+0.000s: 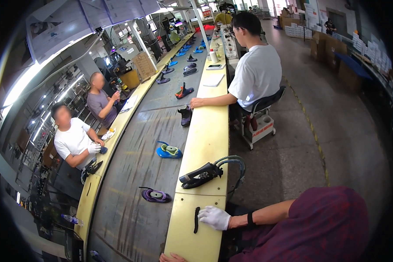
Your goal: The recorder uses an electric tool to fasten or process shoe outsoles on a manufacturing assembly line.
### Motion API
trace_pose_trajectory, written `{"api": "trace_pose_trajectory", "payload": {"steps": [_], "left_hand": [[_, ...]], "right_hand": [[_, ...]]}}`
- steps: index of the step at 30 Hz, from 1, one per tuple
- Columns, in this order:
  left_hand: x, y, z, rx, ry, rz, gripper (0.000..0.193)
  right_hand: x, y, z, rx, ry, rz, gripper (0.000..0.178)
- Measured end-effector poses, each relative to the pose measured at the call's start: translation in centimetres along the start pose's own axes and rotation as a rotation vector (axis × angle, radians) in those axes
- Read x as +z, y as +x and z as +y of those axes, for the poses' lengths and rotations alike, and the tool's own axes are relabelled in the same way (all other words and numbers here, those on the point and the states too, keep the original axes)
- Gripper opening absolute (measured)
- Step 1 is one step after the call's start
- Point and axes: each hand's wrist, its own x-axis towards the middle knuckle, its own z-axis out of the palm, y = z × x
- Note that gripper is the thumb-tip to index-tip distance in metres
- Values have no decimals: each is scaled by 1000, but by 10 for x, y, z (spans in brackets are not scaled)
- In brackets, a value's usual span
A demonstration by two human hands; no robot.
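A single wide fisheye view is taken from the left of two cameras worn side by side on the person's head. The camera sits above the white-gloved right hand (214,217) and is angled downward, facing past the hand along the long, pale-yellow table (201,153). The hand lies in the near field; the flat grey conveyor belt (126,183), beyond its fingertips, recedes into the far field.
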Motion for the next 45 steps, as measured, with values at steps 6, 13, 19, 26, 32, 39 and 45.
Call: {"api": "trace_pose_trajectory", "payload": {"steps": [6, 13, 19, 26, 32, 39, 45], "left_hand": [[1, -2, 0, 4, 2, 4, 54], [-16, -12, -9, 36, 147, 32, 49], [5, 17, 6, -55, 64, -104, 52], [2, 9, -2, -97, 112, -103, 51], [25, 64, 26, -311, -192, -388, 60], [99, 211, 129, -515, -786, -485, 82], [174, 265, 183, -655, -326, -481, 104]], "right_hand": [[-1, -4, 0, -2, 6, -5, 16], [7, -9, -6, -18, 40, -64, 15], [1, 7, 6, -3, -27, 20, 17], [-1, 20, -2, -9, 4, -9, 21], [-7, 8, 0, 0, -24, -68, 21], [-9, 7, 2, 6, -27, -76, 20], [-8, 10, 5, 19, -86, -98, 21]]}}
